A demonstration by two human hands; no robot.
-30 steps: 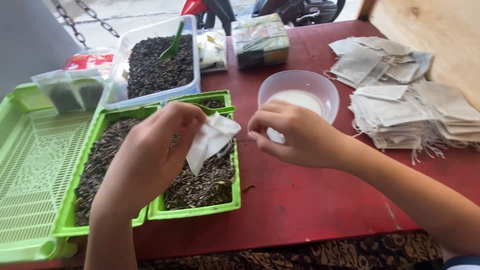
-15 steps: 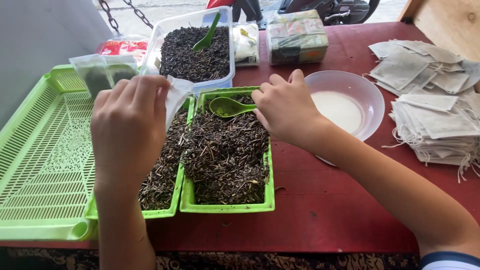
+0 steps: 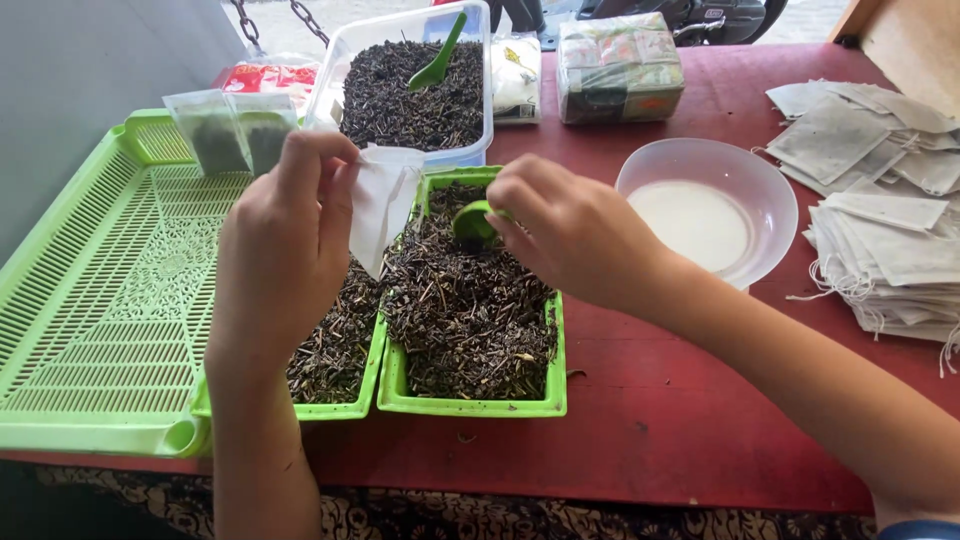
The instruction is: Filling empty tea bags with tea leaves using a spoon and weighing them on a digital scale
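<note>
Tea leaves [image 3: 470,320] are lying in the near green tray [image 3: 470,405]; some could be spilled onto the red surface [image 3: 650,420] if the green scoop [image 3: 472,222], being gripped by the right hand [image 3: 570,235], is tipped short. Just left, the empty paper bag [image 3: 380,205] is being pinched by the left hand [image 3: 285,250].

Left hand [image 3: 285,235] pinches empty tea bag [image 3: 382,205] above two leaf trays [image 3: 470,405]. Right hand [image 3: 570,230] dips scoop [image 3: 472,222] into right tray. Bowl [image 3: 770,195] right of right hand, bag stack [image 3: 890,250] farther right. Slotted tray [image 3: 100,300] left of left hand. Tub [image 3: 410,85] behind both.
</note>
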